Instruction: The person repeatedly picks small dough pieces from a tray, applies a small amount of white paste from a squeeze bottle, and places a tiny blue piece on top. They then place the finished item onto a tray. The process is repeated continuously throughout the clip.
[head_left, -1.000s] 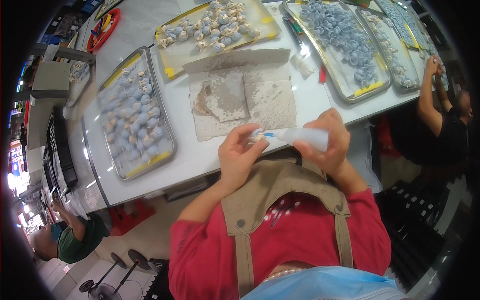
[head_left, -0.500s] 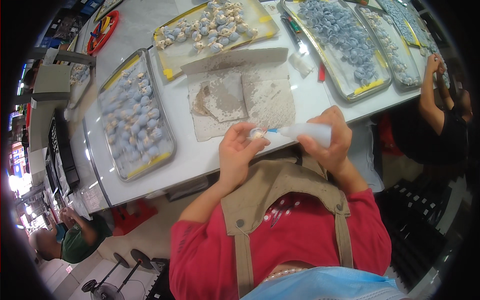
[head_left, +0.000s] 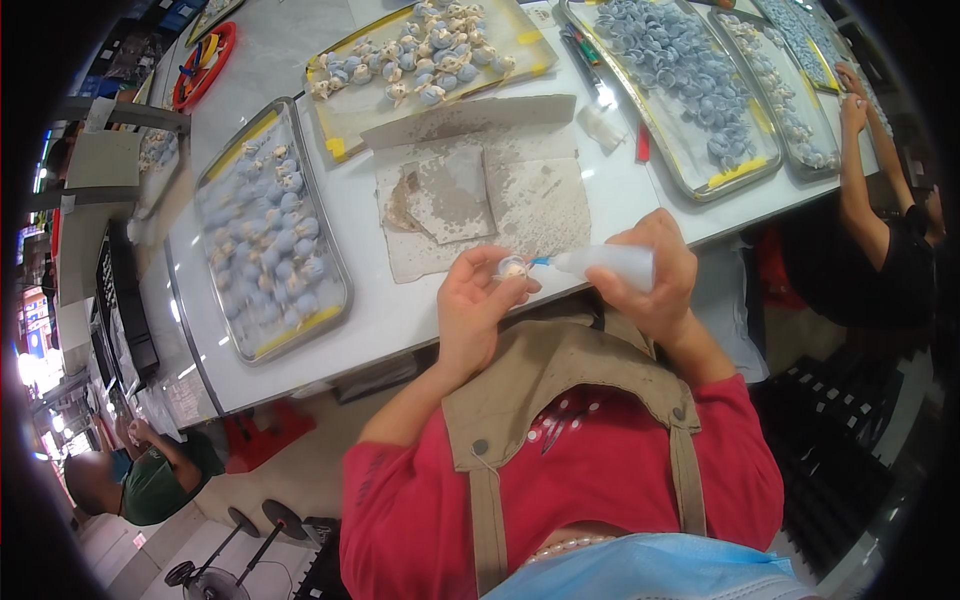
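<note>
Pinched between the thumb and fingers of my left hand (head_left: pixel 475 305) is a small white and cream figurine (head_left: pixel 513 268), held just above the near edge of the table. My right hand (head_left: pixel 655 275) wraps round a translucent white squeeze bottle (head_left: pixel 622 266), tilted on its side. Its thin blue tip (head_left: pixel 541 261) points left and reaches close to the figurine; whether it touches I cannot tell. Beyond both hands lies a stained, creased piece of cardboard (head_left: pixel 545 200) with grey dried patches.
A tray (head_left: pixel 343 290) of blue and cream pieces stands left. Another tray (head_left: pixel 325 125) of figurines lies behind the cardboard. At right are a tray (head_left: pixel 690 190) of blue shell-like pieces and a narrower tray (head_left: pixel 815 165). A red ring (head_left: pixel 232 50) lies far left. People sit on either side.
My right hand and the bottle have shifted slightly left, bringing the blue tip nearer the figurine. My left hand stays almost still. The co-worker's hands at right have moved.
</note>
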